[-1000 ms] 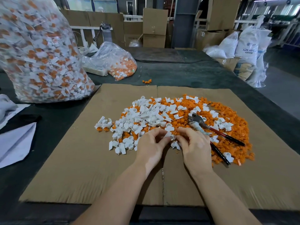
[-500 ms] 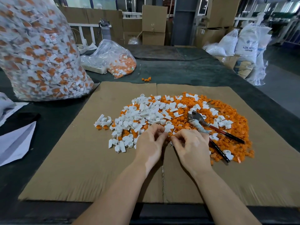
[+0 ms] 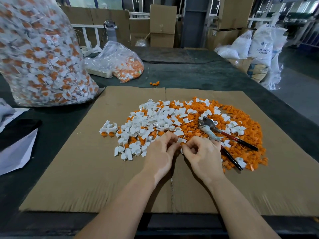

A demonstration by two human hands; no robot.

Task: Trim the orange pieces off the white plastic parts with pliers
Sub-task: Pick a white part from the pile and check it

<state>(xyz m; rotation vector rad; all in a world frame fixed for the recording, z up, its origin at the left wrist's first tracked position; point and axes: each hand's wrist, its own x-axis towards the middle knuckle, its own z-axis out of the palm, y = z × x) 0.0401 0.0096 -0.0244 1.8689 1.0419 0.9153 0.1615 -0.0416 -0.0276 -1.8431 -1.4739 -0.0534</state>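
A heap of white plastic parts (image 3: 148,121) lies on a cardboard sheet (image 3: 82,169), mixed with a spread of orange pieces (image 3: 241,118) to the right. My left hand (image 3: 160,152) and my right hand (image 3: 203,156) meet at the near edge of the heap. Together they pinch one small white part (image 3: 180,140) with an orange piece (image 3: 182,144) on it, fingers curled. The pliers (image 3: 222,135), with dark red and black handles, lie on the orange spread just right of my right hand; neither hand touches them.
A big clear bag (image 3: 39,54) of untrimmed parts stands at the far left. A smaller bag (image 3: 120,62) lies behind the cardboard. White paper (image 3: 15,152) and a dark object lie at the left. Boxes and sacks (image 3: 259,49) stand beyond the dark table (image 3: 198,75).
Both hands have drawn slightly toward me from the heap's edge, fingers closing together on a single white part. The pliers have stayed where they lie.
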